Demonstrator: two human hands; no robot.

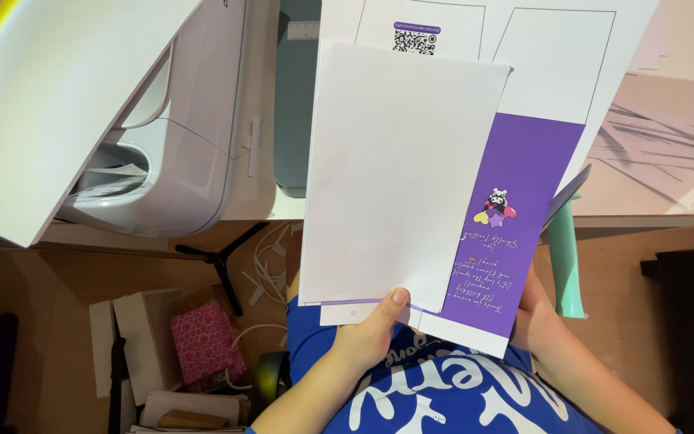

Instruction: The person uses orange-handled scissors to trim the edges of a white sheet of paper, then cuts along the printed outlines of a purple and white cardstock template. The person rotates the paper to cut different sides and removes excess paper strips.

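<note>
A stack of white paper sheets (399, 169) is held upright in front of me over the desk edge. My left hand (371, 329) grips the stack's bottom edge, thumb pressed on the front blank sheet. Behind that blank sheet lies a larger printed sheet (524, 193) with a purple panel, a small cartoon figure and outlined rectangles. My right hand (533, 309) holds the stack from behind at the lower right, mostly hidden by the paper. A mint green tool handle (565, 265) sticks out beside my right hand.
A white cutting machine (122, 112) with its lid raised stands at the left on the desk. A grey-green cutting mat (292, 104) lies behind the papers. Paper strips (652, 145) are piled at the right. Below the desk sit boxes, a pink patterned bag (202, 337) and cables.
</note>
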